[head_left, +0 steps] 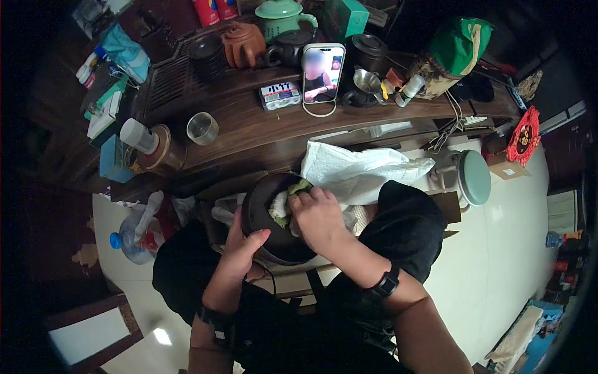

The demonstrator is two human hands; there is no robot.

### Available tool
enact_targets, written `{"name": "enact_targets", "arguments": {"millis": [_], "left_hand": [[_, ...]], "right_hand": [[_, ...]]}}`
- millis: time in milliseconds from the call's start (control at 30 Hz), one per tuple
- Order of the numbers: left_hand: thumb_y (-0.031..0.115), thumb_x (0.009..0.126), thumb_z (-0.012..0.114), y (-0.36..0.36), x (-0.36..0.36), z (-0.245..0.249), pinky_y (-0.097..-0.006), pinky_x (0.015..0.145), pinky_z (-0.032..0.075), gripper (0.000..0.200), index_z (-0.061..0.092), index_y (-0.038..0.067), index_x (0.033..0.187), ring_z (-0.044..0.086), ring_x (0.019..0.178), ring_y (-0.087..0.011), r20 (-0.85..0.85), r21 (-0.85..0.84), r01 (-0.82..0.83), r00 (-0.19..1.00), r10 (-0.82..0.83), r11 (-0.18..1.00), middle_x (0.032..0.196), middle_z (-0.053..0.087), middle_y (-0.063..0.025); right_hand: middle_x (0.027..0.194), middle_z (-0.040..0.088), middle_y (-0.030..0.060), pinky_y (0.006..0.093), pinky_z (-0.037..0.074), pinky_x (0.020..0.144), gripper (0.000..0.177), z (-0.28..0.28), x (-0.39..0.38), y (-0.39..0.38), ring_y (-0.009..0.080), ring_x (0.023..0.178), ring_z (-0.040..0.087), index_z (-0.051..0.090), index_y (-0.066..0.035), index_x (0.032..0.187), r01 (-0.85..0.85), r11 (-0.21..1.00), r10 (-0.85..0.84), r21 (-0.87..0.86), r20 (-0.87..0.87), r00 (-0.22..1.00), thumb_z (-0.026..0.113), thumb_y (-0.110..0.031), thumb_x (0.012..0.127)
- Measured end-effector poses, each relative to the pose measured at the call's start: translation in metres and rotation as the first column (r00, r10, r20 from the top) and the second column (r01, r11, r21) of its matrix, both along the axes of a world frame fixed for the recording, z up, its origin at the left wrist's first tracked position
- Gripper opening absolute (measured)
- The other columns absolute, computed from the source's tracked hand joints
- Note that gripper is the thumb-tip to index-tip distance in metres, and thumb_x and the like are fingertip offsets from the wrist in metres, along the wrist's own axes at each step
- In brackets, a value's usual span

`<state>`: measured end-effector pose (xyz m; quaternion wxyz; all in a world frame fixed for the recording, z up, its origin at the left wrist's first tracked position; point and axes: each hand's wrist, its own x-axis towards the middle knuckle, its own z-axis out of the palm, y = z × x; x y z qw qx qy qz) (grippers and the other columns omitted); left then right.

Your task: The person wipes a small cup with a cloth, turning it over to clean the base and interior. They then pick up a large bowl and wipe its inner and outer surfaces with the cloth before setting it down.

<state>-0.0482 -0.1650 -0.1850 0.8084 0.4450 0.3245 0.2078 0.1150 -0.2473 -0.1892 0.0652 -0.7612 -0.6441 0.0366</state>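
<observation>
A dark round pot or bowl (268,202) is tilted above my lap. My left hand (240,249) grips its lower left side, thumb on the near surface and the other fingers hidden behind it. My right hand (319,218) presses a bunched green and white cloth (279,209) against the dark surface, its fingers curled over the cloth. Just beyond my right hand lies a white quilted sheet (355,171), spread between the table edge and my knee.
Across the wooden table (249,128) stand a lit phone (322,75), a glass cup (202,128), a brown teapot (242,45) and a lidded jar (163,149). A green-topped stool (473,177) is at right, a large plastic bottle (137,240) at left.
</observation>
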Motion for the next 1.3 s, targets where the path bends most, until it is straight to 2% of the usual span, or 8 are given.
{"name": "enact_targets", "arguments": {"millis": [67,200,267,333,400,500,767,1300], "left_hand": [[0.006,0.075,0.060,-0.003,0.002,0.001,-0.0343,0.099,0.032,0.065,0.030,0.001,0.133,0.042,0.116,-0.0201,-0.026,0.025,-0.031,0.999,0.031,0.999,0.124,0.044,-0.0111],[0.008,0.077,0.063,-0.001,0.000,-0.017,-0.0329,0.096,0.034,0.067,0.029,0.002,0.134,0.044,0.113,-0.0198,-0.083,0.275,0.024,0.997,-0.001,0.961,0.123,0.045,-0.0112],[0.011,0.078,0.065,-0.002,0.000,-0.019,-0.0321,0.096,0.035,0.069,0.028,0.003,0.136,0.045,0.112,-0.0194,-0.116,0.361,0.065,0.993,-0.024,0.930,0.124,0.046,-0.0110],[0.012,0.079,0.065,-0.005,0.007,-0.002,-0.0313,0.095,0.036,0.068,0.030,0.003,0.136,0.047,0.110,-0.0185,-0.067,0.334,0.114,0.993,-0.097,0.936,0.121,0.049,-0.0108],[0.013,0.080,0.066,-0.006,0.009,0.007,-0.0305,0.094,0.036,0.065,0.034,0.003,0.135,0.048,0.108,-0.0175,-0.060,0.316,0.213,0.977,-0.204,0.924,0.118,0.051,-0.0104],[0.015,0.080,0.066,0.000,0.008,0.001,-0.0292,0.093,0.038,0.055,0.045,0.002,0.128,0.051,0.104,-0.0150,-0.102,0.340,0.347,0.938,-0.333,0.874,0.114,0.056,-0.0090],[0.017,0.084,0.061,0.004,0.012,-0.011,-0.0300,0.094,0.038,0.048,0.045,0.000,0.126,0.049,0.110,-0.0165,-0.070,0.161,0.144,0.989,-0.134,0.976,0.120,0.053,-0.0094],[0.016,0.081,0.065,-0.003,0.013,-0.007,-0.0293,0.093,0.038,0.047,0.048,0.000,0.122,0.050,0.106,-0.0161,-0.172,0.201,0.086,0.984,-0.052,0.976,0.115,0.055,-0.0086]], "right_hand": [[0.087,0.063,0.0083,0.0373,0.045,0.072,0.029,0.002,-0.001,0.000,0.0266,0.086,0.059,0.059,-0.003,0.098,-0.013,0.995,0.012,-0.098,-0.013,1.000,0.058,-0.019,0.073],[0.080,0.064,0.0159,0.0413,0.047,0.071,0.023,0.010,0.000,-0.007,0.0324,0.077,0.061,0.060,-0.001,0.089,-0.196,0.942,0.038,-0.272,-0.495,0.868,0.056,-0.020,0.075],[0.077,0.063,0.0201,0.0417,0.048,0.071,0.023,-0.014,-0.004,-0.012,0.0355,0.074,0.060,0.060,-0.001,0.087,-0.289,0.954,0.144,-0.077,-0.728,0.670,0.056,-0.020,0.075],[0.079,0.063,0.0123,0.0329,0.046,0.072,0.023,-0.016,-0.007,-0.008,0.0235,0.074,0.059,0.062,-0.001,0.091,-0.321,0.939,-0.032,-0.126,-0.958,0.283,0.058,-0.021,0.082],[0.081,0.062,0.0054,0.0288,0.045,0.072,0.022,-0.014,-0.019,-0.016,0.0143,0.075,0.056,0.061,0.000,0.093,-0.263,0.951,-0.214,-0.165,-0.961,-0.173,0.059,-0.021,0.085],[0.089,0.060,0.0002,0.0254,0.044,0.078,0.019,-0.019,-0.024,-0.022,0.0088,0.083,0.052,0.061,-0.002,0.100,-0.260,0.942,-0.274,-0.210,-0.931,-0.242,0.059,-0.014,0.086],[0.098,0.063,0.0037,0.0259,0.043,0.085,0.025,-0.019,-0.013,-0.008,0.0115,0.092,0.058,0.060,-0.001,0.105,0.110,0.965,-0.106,-0.238,-0.737,-0.668,0.063,-0.013,0.084],[0.101,0.063,0.0024,0.0252,0.041,0.087,0.026,-0.039,-0.014,-0.005,0.0092,0.094,0.056,0.060,-0.003,0.107,0.078,0.982,-0.104,-0.171,-0.839,-0.535,0.061,-0.016,0.085]]}}
